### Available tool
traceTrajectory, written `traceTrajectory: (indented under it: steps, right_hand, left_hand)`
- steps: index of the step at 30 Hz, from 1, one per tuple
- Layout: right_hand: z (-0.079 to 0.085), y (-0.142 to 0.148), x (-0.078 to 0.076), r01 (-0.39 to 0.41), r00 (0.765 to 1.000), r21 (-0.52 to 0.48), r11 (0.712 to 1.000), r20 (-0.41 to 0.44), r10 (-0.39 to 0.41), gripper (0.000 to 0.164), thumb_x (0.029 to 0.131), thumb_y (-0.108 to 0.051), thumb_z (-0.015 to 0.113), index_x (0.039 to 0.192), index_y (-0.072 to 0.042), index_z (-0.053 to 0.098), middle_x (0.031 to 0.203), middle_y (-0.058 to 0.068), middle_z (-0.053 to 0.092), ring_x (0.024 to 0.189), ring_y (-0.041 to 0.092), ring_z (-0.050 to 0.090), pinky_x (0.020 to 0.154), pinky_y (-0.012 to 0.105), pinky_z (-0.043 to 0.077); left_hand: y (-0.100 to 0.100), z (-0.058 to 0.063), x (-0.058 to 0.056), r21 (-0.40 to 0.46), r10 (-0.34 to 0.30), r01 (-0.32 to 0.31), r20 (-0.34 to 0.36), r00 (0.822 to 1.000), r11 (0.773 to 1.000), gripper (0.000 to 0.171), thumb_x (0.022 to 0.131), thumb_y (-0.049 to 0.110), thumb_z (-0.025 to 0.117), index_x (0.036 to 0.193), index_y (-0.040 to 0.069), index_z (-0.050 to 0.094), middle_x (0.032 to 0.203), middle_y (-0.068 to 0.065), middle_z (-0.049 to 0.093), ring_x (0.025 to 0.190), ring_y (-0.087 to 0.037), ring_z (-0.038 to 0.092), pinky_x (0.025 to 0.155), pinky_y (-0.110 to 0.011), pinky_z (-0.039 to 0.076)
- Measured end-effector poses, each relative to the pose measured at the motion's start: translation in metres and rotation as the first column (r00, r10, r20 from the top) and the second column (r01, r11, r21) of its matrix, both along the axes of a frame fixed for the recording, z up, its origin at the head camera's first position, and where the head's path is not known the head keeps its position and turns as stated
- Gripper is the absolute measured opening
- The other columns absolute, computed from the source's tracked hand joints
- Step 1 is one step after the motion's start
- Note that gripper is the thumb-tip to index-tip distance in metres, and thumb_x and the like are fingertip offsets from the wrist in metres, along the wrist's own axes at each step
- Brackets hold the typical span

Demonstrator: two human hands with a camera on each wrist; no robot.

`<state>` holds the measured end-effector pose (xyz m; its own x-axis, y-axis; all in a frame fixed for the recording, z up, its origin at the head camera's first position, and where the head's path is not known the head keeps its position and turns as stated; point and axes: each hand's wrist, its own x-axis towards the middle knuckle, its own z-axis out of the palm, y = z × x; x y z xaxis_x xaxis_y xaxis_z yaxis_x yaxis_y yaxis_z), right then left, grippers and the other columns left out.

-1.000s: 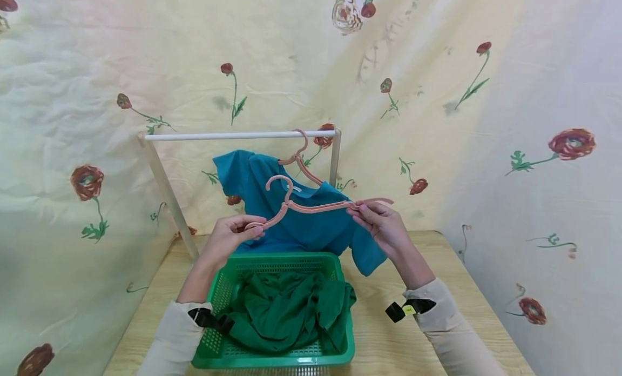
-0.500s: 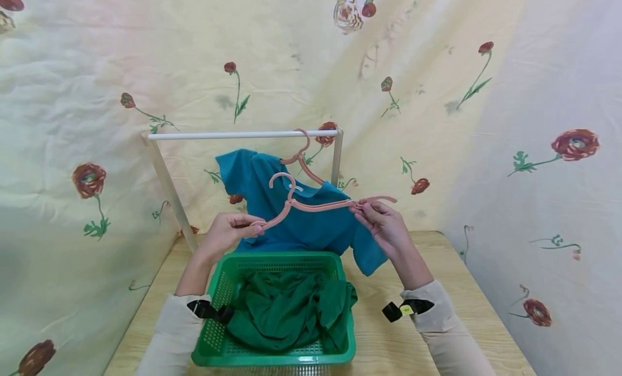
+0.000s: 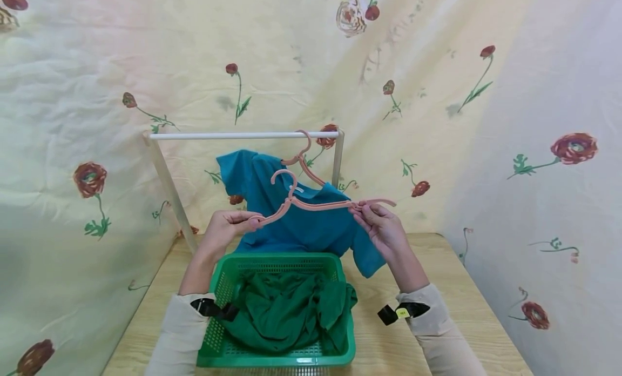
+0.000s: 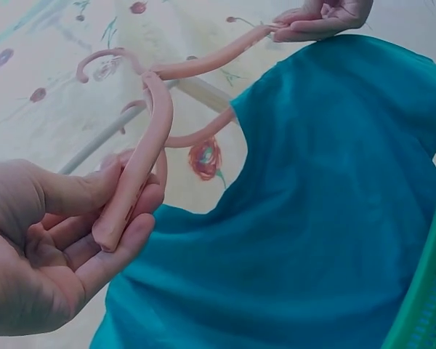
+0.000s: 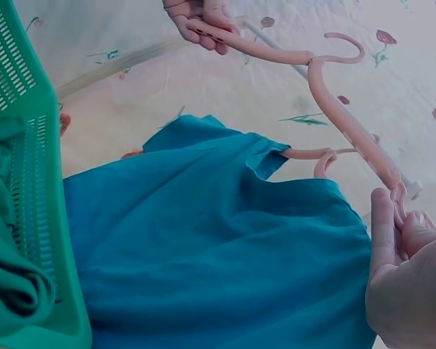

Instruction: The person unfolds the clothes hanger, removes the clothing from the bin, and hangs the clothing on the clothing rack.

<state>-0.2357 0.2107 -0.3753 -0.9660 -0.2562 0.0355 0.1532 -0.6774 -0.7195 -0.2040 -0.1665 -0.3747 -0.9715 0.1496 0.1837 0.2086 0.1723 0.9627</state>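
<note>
Between my two hands a pink clothes hanger (image 3: 320, 206) is held up, its hook pointing upward and curling left. My left hand (image 3: 225, 230) pinches the end of its left arm between thumb and fingers, seen close in the left wrist view, where the hanger's tip (image 4: 116, 225) pokes out. My right hand (image 3: 383, 227) pinches the right arm partway along, and a thin pink piece sticks out past the fingers. Behind the hanger, a blue T-shirt (image 3: 301, 225) hangs tilted on a second pink hanger (image 3: 305, 143) from the rack's bar.
A white-barred rack (image 3: 218, 136) stands at the back of the wooden table (image 3: 389, 343). In front of it sits a green perforated basket (image 3: 347, 333) with dark green cloth (image 3: 286, 311) heaped inside, some draped over its right rim. A flowered curtain (image 3: 437, 122) surrounds the table.
Both hands keep their hold on the hanger. The left hand and the hanger's left side have risen slightly; the rack, shirt and basket stay put apart from a small camera shift.
</note>
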Motion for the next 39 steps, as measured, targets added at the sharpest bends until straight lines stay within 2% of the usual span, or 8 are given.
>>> traceTrajectory:
  steps: [9, 12, 16, 20, 23, 28, 34, 39]
  right_hand:
    - [-0.001, -0.003, 0.001, 0.017, 1.000, -0.006, 1.000, 0.025, -0.017, 0.020, 0.103, -0.004, 0.052, 0.110, 0.002, 0.069, 0.106, 0.013, 0.077, 0.101, 0.023, 0.077, 0.092, 0.031, 0.059]
    - [-0.002, -0.003, 0.001, 0.025, 0.999, -0.012, 1.000, 0.029, -0.024, 0.020, 0.103, -0.004, 0.052, 0.109, 0.002, 0.070, 0.105, 0.013, 0.077, 0.100, 0.023, 0.077, 0.091, 0.031, 0.059]
    - [-0.002, -0.002, 0.001, 0.036, 0.999, -0.005, 0.999, 0.029, -0.036, 0.021, 0.103, -0.004, 0.051, 0.104, -0.001, 0.072, 0.104, 0.013, 0.077, 0.099, 0.022, 0.077, 0.092, 0.031, 0.059]
    - [-0.002, -0.001, 0.000, 0.041, 0.999, -0.007, 0.999, 0.010, -0.040, 0.020, 0.103, -0.004, 0.052, 0.104, -0.001, 0.072, 0.104, 0.012, 0.077, 0.100, 0.022, 0.077, 0.093, 0.030, 0.059]
    - [-0.001, -0.001, 0.000, 0.045, 0.999, -0.021, 0.999, -0.003, -0.045, 0.019, 0.102, -0.003, 0.053, 0.107, 0.001, 0.071, 0.104, 0.013, 0.077, 0.100, 0.022, 0.077, 0.093, 0.030, 0.059]
    - [0.001, 0.000, 0.000, 0.059, 0.998, -0.035, 0.998, 0.002, -0.059, 0.018, 0.101, -0.004, 0.055, 0.107, 0.001, 0.071, 0.105, 0.013, 0.077, 0.099, 0.022, 0.077, 0.091, 0.030, 0.059]
    - [0.002, 0.001, 0.000, 0.080, 0.997, -0.062, 0.995, 0.015, -0.079, 0.020, 0.102, -0.002, 0.053, 0.104, 0.000, 0.073, 0.104, 0.012, 0.076, 0.100, 0.022, 0.077, 0.092, 0.030, 0.059]
    - [0.002, 0.001, 0.000, 0.092, 0.996, -0.087, 0.992, 0.016, -0.091, 0.018, 0.100, -0.001, 0.055, 0.103, 0.001, 0.073, 0.105, 0.013, 0.077, 0.099, 0.023, 0.077, 0.091, 0.030, 0.060]
  left_hand:
    - [0.001, -0.001, -0.001, 0.018, 0.086, -0.087, 0.029, 0.996, 0.996, 0.034, 0.099, 0.021, 0.068, 0.123, -0.002, 0.072, 0.100, 0.010, 0.078, 0.099, -0.010, 0.068, 0.090, -0.026, 0.058]
    - [0.002, -0.002, -0.002, 0.090, 0.123, -0.126, 0.045, 0.991, 0.988, 0.032, 0.099, 0.021, 0.068, 0.121, -0.003, 0.073, 0.095, 0.014, 0.078, 0.107, -0.011, 0.065, 0.089, -0.024, 0.058]
    - [0.004, -0.002, -0.003, 0.226, 0.177, -0.184, 0.051, 0.983, 0.957, 0.022, 0.099, 0.019, 0.068, 0.113, 0.004, 0.078, 0.089, 0.015, 0.077, 0.116, -0.009, 0.059, 0.088, -0.020, 0.057]
    - [0.007, -0.002, -0.003, 0.333, 0.207, -0.206, 0.033, 0.978, 0.920, 0.014, 0.098, 0.018, 0.068, 0.103, 0.013, 0.080, 0.087, 0.011, 0.078, 0.102, -0.006, 0.071, 0.088, -0.020, 0.059]
    - [0.010, -0.002, -0.003, 0.426, 0.206, -0.188, 0.004, 0.979, 0.885, 0.013, 0.098, 0.015, 0.067, 0.104, 0.008, 0.077, 0.088, 0.006, 0.079, 0.089, -0.010, 0.077, 0.088, -0.024, 0.060]
    - [0.012, -0.003, -0.003, 0.525, 0.204, -0.161, -0.024, 0.979, 0.835, 0.020, 0.099, 0.009, 0.064, 0.114, -0.003, 0.067, 0.091, 0.002, 0.079, 0.086, -0.011, 0.078, 0.086, -0.027, 0.060]
    - [0.013, -0.003, -0.003, 0.568, 0.196, -0.165, 0.007, 0.981, 0.806, 0.021, 0.100, 0.014, 0.064, 0.117, 0.002, 0.063, 0.096, 0.001, 0.079, 0.091, -0.011, 0.077, 0.088, -0.025, 0.059]
    - [0.013, -0.004, -0.003, 0.553, 0.222, -0.204, 0.036, 0.974, 0.808, 0.014, 0.099, 0.017, 0.067, 0.107, 0.006, 0.064, 0.093, 0.001, 0.079, 0.092, -0.011, 0.077, 0.087, -0.024, 0.059]
